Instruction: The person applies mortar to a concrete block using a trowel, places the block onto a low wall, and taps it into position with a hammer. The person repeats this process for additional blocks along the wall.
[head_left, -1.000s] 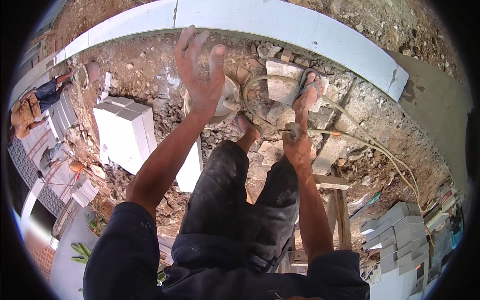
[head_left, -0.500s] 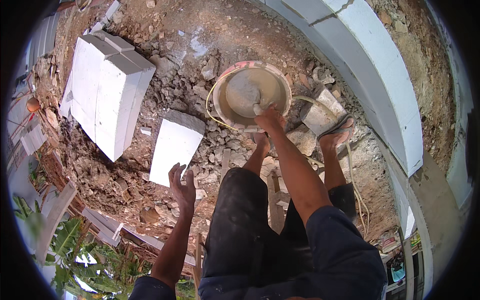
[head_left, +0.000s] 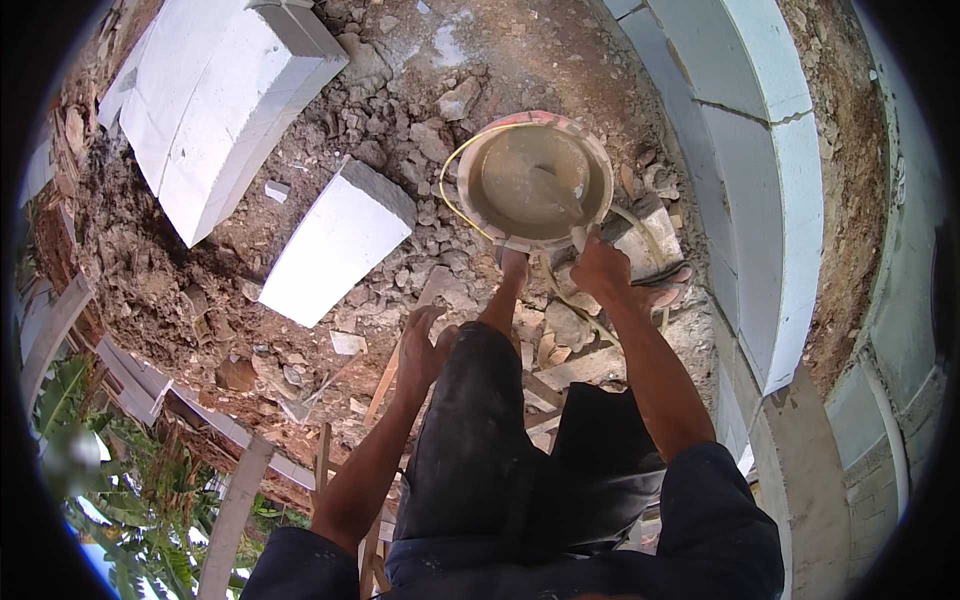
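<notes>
A round bucket of wet grey-brown mortar stands on the rubble ahead of my feet, its thin yellow handle hanging over the left side. By the near right rim, my right hand grips a trowel. The trowel's blade lies in the mortar, partly covered by it. My left hand hovers beside my left knee, fingers apart and holding nothing. To its upper left, a loose white block rests on the ground.
Larger stacked white blocks sit at the upper left. A curving block wall runs along the right. Broken stones surround the bucket, and a pale hose passes near my sandalled right foot. Wooden planks lie near my legs.
My right hand has drawn back from inside the bucket to its near rim, and the trowel now shows. My left hand has moved in toward my knee. The view has shifted.
</notes>
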